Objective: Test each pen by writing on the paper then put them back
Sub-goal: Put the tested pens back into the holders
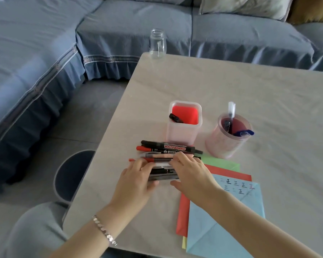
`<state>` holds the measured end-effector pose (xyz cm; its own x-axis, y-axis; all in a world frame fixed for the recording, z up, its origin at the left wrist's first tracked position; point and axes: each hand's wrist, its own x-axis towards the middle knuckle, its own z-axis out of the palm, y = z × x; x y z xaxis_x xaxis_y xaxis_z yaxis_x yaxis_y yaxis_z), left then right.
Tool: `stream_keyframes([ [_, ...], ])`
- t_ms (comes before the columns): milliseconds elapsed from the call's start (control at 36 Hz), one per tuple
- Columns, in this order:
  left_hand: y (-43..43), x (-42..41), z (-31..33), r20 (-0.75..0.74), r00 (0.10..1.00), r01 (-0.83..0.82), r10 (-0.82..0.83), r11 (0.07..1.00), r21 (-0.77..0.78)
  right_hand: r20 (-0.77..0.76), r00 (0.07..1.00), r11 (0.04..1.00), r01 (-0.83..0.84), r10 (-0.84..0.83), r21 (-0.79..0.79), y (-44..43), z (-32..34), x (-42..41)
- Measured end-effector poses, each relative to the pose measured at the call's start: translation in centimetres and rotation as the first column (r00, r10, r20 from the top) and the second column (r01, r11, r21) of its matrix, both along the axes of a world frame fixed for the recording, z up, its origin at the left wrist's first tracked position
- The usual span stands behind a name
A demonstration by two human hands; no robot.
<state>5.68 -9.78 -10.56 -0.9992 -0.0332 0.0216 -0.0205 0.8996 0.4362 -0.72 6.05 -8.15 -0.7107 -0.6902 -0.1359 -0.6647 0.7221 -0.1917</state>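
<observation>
Several pens and markers (pixel 168 148) lie side by side in a row on the table, a black whiteboard marker farthest from me. My left hand (pixel 138 180) and my right hand (pixel 191 173) both rest on the nearer pens of the row, fingers bent over them; which pen each one grips is hidden. A square holder (pixel 184 135) with a red bottom holds one black pen. A round pink holder (pixel 226 144) holds a few pens. The blue paper (pixel 226 220) carries several written marks and lies on red and green sheets.
An empty glass jar (pixel 157 44) stands at the table's far corner. A blue sofa runs along the back and left. A round blue stool (pixel 71 175) sits by the table's left edge. My knee shows at the lower left.
</observation>
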Motion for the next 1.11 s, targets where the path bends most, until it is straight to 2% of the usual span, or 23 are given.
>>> stream_keyframes([
  [139,0.2,-0.5,-0.3,-0.007,0.999,-0.038,0.038,0.999,0.000,-0.048,0.999,1.000,0.009,-0.009,0.005,-0.3,0.1,-0.9],
  [278,0.0,-0.3,-1.1,-0.016,1.000,-0.017,0.016,0.995,-0.101,-0.050,0.999,0.998,-0.010,0.013,0.059,-0.8,0.4,-1.7],
  [444,0.2,-0.5,-0.4,-0.024,0.997,-0.077,0.076,0.994,-0.071,-0.052,0.998,0.996,-0.034,0.038,0.081,-0.7,0.4,-1.8],
  [583,-0.3,-0.7,-0.7,-0.002,1.000,0.011,-0.011,0.999,-0.053,-0.180,0.983,0.995,-0.058,0.044,-0.075,0.1,-0.7,-0.8],
  [694,0.2,-0.4,-0.4,0.018,0.998,0.062,-0.062,0.998,-0.003,-0.162,0.985,0.994,-0.079,0.066,-0.077,0.2,-1.5,-0.2],
  [889,0.7,-0.4,0.2,0.113,0.988,0.120,-0.109,0.988,-0.101,-0.186,0.976,0.994,-0.107,0.110,0.025,-0.3,-1.3,-0.7],
  [1000,0.3,-0.6,0.7,0.139,0.981,0.151,-0.136,0.983,-0.107,-0.277,0.948,0.988,-0.152,0.157,0.040,-0.2,-1.1,-0.7],
  [1056,0.0,-0.7,1.7,0.075,0.989,0.127,-0.123,0.991,-0.043,-0.319,0.937,0.985,-0.167,0.144,-0.048,0.1,-0.9,-0.9],
  [1111,-0.1,-1.0,3.4,-0.079,0.996,0.058,-0.046,0.986,0.154,-0.294,0.951,0.977,-0.145,0.094,-0.157,0.5,0.0,-1.1],
])
